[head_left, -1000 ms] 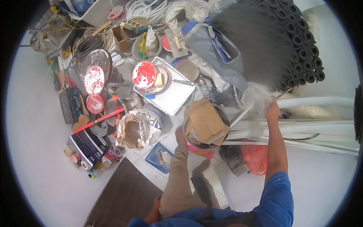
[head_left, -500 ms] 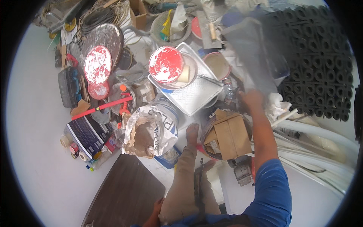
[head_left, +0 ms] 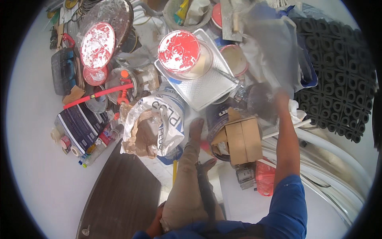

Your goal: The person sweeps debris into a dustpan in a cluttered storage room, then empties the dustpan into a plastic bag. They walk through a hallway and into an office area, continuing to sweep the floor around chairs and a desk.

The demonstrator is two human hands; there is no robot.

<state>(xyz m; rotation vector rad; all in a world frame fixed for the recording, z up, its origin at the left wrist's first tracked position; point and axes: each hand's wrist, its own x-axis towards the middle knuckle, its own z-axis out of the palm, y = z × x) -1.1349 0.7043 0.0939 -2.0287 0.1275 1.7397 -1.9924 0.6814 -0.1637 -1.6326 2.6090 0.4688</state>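
Observation:
My right hand (head_left: 281, 99) reaches out at the right, at the lower edge of a cloudy translucent plastic sheet or bag (head_left: 270, 47). Motion smears its fingers, so I cannot see whether they grip anything. Just left of it is a dark, blurred, rounded thing (head_left: 260, 99) that I cannot name. Down at the lower edge my left hand (head_left: 160, 215) rests against the thigh of my beige trousers, its fingers mostly hidden.
A white tray (head_left: 199, 101) carries a red-smeared bucket lid (head_left: 179, 51). Nearer stand an open white sack (head_left: 173, 131) and a bucket with a folded carton (head_left: 242, 139). Black ring matting (head_left: 334, 79) and white pipes (head_left: 330, 167) lie right; a red level (head_left: 99, 95) lies left.
The head view has shifted a little. My right hand has moved rightward, and the translucent plastic hangs differently beyond it. The dark rounded thing now shows beside that hand. My left hand stays by the thigh.

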